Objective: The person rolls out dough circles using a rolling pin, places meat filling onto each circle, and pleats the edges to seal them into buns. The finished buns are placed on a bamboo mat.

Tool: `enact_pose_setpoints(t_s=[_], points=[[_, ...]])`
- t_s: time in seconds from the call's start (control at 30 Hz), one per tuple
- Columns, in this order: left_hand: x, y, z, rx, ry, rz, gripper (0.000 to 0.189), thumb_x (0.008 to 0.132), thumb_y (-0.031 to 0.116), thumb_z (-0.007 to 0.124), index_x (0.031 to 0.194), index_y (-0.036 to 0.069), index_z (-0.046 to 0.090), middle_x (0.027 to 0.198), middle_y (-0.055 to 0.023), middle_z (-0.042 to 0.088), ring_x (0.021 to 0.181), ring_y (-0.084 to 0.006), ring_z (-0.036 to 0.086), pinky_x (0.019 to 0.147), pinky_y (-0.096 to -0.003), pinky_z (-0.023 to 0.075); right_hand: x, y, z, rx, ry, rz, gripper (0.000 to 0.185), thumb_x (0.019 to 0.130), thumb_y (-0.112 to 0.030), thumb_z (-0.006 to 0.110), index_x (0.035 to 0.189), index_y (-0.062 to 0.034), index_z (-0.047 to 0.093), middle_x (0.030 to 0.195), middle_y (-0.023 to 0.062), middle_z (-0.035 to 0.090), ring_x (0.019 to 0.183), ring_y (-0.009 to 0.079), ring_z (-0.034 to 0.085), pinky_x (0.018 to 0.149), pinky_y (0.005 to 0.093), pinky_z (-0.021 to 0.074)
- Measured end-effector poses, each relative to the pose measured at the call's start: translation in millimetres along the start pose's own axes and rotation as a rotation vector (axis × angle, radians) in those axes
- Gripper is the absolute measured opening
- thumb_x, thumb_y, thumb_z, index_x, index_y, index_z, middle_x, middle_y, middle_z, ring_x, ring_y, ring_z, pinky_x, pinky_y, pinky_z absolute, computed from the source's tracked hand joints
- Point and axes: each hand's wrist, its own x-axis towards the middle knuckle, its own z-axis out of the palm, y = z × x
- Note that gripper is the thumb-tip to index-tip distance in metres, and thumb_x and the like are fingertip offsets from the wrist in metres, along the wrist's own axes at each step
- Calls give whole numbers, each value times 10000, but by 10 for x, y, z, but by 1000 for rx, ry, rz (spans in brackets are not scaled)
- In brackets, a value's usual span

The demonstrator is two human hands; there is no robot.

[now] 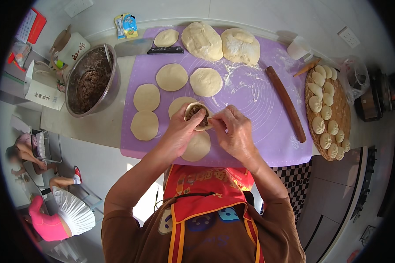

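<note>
In my left hand (181, 130) rests a round dough wrapper (188, 110) cupped around dark filling (202, 121), my thumb laid over the filling. The fingertips of my right hand (233, 131) pinch the wrapper's right rim. Beneath my hands, partly hidden, lie two flat dough rounds, one above (179, 103) and one below (197, 148). Further flat rounds lie to the left (146, 97) and beyond (172, 77) on the purple silicone mat (250, 121). A wooden rolling pin (285, 103) lies at the mat's right.
A steel bowl of filling (113, 88) with a utensil stands left. Two large dough lumps (202, 41) and a cleaver (164, 50) lie at the back. A woven tray (340, 115) at right carries several pleated buns (326, 140). Two people (49, 220) sit at lower left.
</note>
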Motion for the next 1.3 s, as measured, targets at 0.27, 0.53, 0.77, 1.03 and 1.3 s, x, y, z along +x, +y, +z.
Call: enact_pose_setpoints(t_s=[0.27,0.53,0.77,1.03,1.3], points=[[22,25,80,39,-12,11,186,995,79,560,1179,53,572,1103,-45,585,987,-152,620,882,-359,583,-26,8,2,-21,57,-52,149,784,-5,734,921,-19,676,830,127,644,705,295,651,624,366,534],[48,0,12,131,-90,14,188,980,57,560,1166,35,574,1076,-61,600,966,-144,636,856,-352,603,-35,-6,31,-65,62,-73,153,802,-15,719,941,-13,654,811,132,627,696,292,646,600,378,523],[-17,55,37,-55,-76,-26,269,1036,142,498,1296,74,477,1111,-67,587,1016,-169,629,932,-376,553,-15,10,42,-109,107,-54,133,799,-7,710,891,-22,615,777,114,590,673,294,612,588,389,507],[51,-34,39,202,-122,121,247,1047,124,465,1272,38,521,1138,-69,601,1029,-147,623,927,-344,549,-53,15,83,-73,113,-68,159,788,-16,731,902,-27,620,831,100,623,729,280,633,619,383,529],[76,36,30,402,-156,70,291,1026,132,505,1299,32,526,1148,-58,600,1040,-120,588,879,-289,520,-130,70,126,-217,132,-117,179,790,-35,728,934,-33,621,805,103,596,720,288,621,612,387,527]])
